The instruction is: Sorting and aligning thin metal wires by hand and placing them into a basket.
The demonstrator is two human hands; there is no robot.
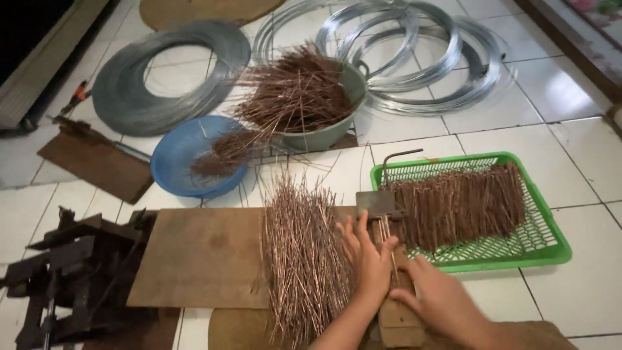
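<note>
Left hand (pixel 366 256) spread flat, pinning a few copper rods (pixel 387 228) on a narrow wooden jig (pixel 396 317); right hand (pixel 440 299) closed loosely on the jig's edge, steadying; probably mid-bend at the metal plate (pixel 378 203); next calls for firm, even pressure; beyond, loose rod pile (pixel 304 259) on a board (pixel 201 256), bent pieces in a green tray (pixel 551 240), wire coils (pixel 414 52) on the floor.

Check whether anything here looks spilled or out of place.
Yes: thin copper-coloured rods overflow the grey metal basin, spilling over its rim into the blue plastic bowl and onto the white tiled floor.
</note>
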